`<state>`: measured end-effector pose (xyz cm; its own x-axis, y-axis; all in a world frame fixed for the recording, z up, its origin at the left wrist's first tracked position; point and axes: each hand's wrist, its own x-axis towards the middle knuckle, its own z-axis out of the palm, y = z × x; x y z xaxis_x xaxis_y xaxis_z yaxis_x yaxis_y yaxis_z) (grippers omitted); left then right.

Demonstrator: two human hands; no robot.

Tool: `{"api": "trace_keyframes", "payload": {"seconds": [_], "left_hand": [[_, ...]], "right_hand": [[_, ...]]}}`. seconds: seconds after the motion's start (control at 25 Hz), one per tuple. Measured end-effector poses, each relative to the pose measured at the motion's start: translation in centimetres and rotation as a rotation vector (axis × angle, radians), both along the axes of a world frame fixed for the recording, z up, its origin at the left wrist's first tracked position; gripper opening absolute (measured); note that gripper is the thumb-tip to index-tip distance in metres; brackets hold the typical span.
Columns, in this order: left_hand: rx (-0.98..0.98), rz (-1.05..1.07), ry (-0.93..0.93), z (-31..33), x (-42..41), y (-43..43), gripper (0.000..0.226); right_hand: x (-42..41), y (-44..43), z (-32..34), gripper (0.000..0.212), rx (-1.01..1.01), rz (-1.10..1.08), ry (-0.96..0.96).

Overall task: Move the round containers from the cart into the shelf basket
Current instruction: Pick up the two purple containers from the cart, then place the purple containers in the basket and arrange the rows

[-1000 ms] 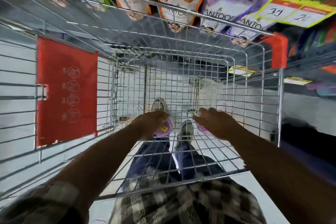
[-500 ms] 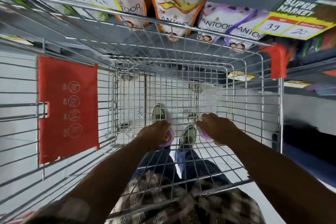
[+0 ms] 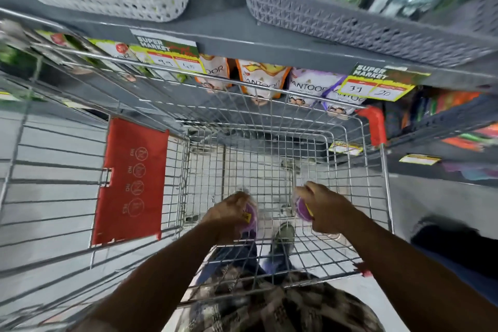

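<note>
Purple round containers sit one in each of your hands, both inside the wire cart. Your left hand is clenched around the left container; your fingers wrap over its top and side, and only its right edge with a yellow label shows. Your right hand is clenched around the right container, which peeks out on the thumb side. Both hands are held above the cart floor. Two grey shelf baskets stand on the shelf above, well apart from your hands.
</note>
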<state>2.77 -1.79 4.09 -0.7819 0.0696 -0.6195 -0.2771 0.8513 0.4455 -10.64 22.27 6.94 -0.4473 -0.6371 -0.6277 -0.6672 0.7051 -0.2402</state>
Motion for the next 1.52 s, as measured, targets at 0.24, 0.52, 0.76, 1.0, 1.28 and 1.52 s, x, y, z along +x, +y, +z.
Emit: {"api": "trace_keyframes", "payload": {"seconds": [0.24,0.52,0.76,1.0,1.28,1.52], "left_hand": [[-0.019,0.054,0.048,3.2,-0.6,-0.5,0.084],[-0.058,0.138,0.06,6.2,-0.2,0.5,0.096],[0.079,0.42,0.114,9.1,-0.6,2.2,0.094],[0.071,0.392,0.235,12.3,-0.6,2.7,0.089],[0.135,0.221,0.376,18.9,-2.4,2.4,0.104],[0.209,0.217,0.536,25.4,-4.0,0.0,0.077]], "right_hand": [[-0.1,0.1,2.5,0.088,-0.019,-0.111,-0.07],[1.0,0.8,5.6,0.089,-0.089,-0.179,-0.044],[1.1,1.3,8.6,0.098,-0.237,-0.29,-0.017],[0.2,2.0,12.0,0.095,-0.342,-0.399,0.006],[-1.1,3.9,17.1,0.098,-0.443,-0.467,0.05],[-3.5,5.6,24.1,0.085,-0.627,-0.468,0.085]]}}
